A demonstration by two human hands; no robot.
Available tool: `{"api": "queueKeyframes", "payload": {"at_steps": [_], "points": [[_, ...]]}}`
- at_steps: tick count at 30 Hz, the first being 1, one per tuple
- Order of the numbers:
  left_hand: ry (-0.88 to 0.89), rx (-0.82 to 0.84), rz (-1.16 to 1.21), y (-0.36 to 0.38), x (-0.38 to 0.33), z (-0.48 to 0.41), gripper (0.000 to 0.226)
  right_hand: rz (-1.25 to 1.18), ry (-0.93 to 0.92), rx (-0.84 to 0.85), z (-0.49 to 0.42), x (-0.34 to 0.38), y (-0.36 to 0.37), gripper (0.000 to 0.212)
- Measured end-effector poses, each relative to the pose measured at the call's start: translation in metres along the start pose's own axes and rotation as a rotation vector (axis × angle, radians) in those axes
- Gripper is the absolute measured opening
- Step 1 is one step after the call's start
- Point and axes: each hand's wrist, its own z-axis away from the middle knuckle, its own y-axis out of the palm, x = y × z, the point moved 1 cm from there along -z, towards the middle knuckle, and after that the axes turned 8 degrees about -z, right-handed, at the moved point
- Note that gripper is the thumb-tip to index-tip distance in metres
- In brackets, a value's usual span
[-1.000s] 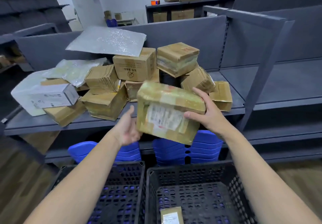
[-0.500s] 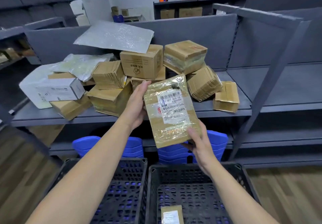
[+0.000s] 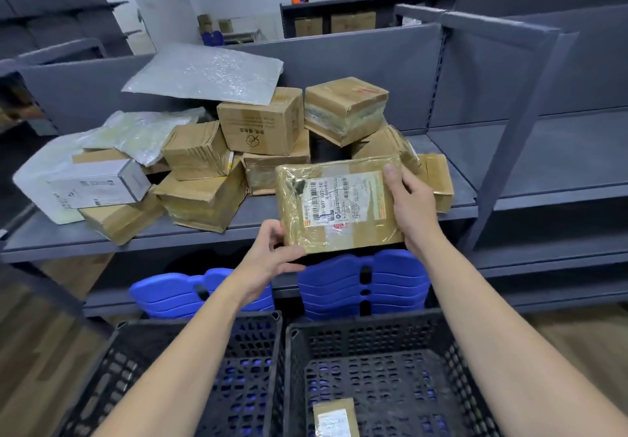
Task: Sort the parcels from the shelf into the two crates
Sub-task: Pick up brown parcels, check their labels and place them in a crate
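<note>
I hold a flat brown taped parcel (image 3: 339, 207) with a white shipping label facing me, in front of the shelf edge and above the crates. My left hand (image 3: 272, 253) grips its lower left corner. My right hand (image 3: 413, 200) grips its right side, thumb on top. Behind it the grey shelf (image 3: 238, 222) carries a heap of several cardboard parcels (image 3: 261, 123), a white box (image 3: 98, 183) and padded mailers (image 3: 207, 74). Two black perforated crates stand below: the left crate (image 3: 244, 361), and the right crate (image 3: 390, 334) with one small labelled parcel (image 3: 334, 418) on its floor.
Stacked blue plastic stools (image 3: 363, 283) sit on the lower shelf behind the crates. A slanted grey upright (image 3: 516, 123) divides this bay from the bay on the right. Wooden floor shows at both sides. More shelves with boxes stand far behind.
The parcel turned from upright to lying sideways with its label facing me. My left hand shifted from its upper left to its lower left corner, my right hand from its bottom to its right side.
</note>
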Motion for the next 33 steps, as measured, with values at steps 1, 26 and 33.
{"api": "queueKeyframes", "payload": {"at_steps": [1, 26, 33], "points": [[0.0, -0.001, 0.0, -0.002, 0.0, 0.001, 0.061, -0.022, 0.006, 0.007, 0.003, 0.0, 0.002, 0.068], [0.042, -0.172, 0.361, -0.032, -0.033, -0.012, 0.057, -0.047, 0.432, 0.432, 0.029, -0.024, -0.017, 0.041], [0.121, -0.277, 0.201, -0.002, -0.037, -0.013, 0.074, -0.2, 0.468, 0.443, 0.049, -0.045, -0.026, 0.078]]}}
